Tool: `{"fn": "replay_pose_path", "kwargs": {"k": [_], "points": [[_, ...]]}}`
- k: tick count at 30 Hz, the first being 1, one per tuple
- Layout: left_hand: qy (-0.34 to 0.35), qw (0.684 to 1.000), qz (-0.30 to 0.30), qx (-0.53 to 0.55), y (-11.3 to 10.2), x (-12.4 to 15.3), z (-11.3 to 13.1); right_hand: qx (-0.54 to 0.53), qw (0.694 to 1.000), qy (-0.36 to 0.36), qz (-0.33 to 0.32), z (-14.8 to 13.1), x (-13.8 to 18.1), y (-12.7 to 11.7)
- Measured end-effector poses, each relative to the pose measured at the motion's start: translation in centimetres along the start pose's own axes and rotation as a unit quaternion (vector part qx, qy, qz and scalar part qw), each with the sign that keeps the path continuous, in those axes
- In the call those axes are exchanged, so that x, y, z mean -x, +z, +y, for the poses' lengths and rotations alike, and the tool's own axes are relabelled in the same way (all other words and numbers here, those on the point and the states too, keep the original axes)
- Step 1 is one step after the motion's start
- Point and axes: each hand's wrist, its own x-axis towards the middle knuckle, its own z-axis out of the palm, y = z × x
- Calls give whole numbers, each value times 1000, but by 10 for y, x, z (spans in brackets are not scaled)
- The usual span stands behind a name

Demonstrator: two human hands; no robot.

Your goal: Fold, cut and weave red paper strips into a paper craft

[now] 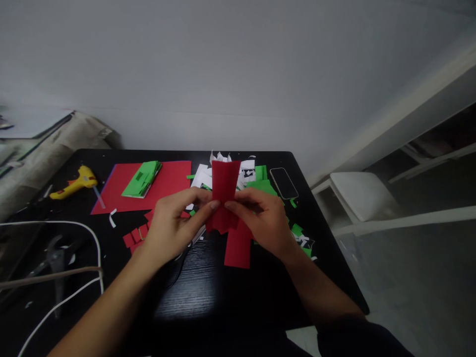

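Note:
Between my two hands a strip of red paper (225, 179) stands upright, pinched at mid-height. The thumb and fingers of my left hand (182, 213) close on its left edge. My right hand (262, 215) grips its right edge in the same way, thumbs nearly meeting in front. Below, another red paper strip (238, 248) lies on the black table (201, 292). Small cut red pieces (136, 237) lie left of my left hand. White paper scraps (201, 176) and green paper (262, 186) show behind my hands, partly hidden by them.
A red sheet (174, 178) holds folded green papers (142, 178). The yellow glue gun (76, 183) lies at left, near pliers (57, 263) and a white cable (97, 243). A phone (283, 183) rests at back right. Beyond the table's right edge stands a white stool (362, 196).

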Motion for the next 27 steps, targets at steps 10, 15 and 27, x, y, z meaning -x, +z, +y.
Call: {"fn": "replay_pose_path", "kwargs": {"k": [10, 15, 27], "points": [[160, 974, 102, -125, -3, 5, -5, -108, 989, 103, 1, -4, -4, 0], [207, 968, 64, -127, 0, 3, -10, -182, 974, 136, -28, -5, -3, -2], [152, 985, 45, -70, 2, 1, -6, -122, 991, 59, 16, -2, -4, -1]]}}
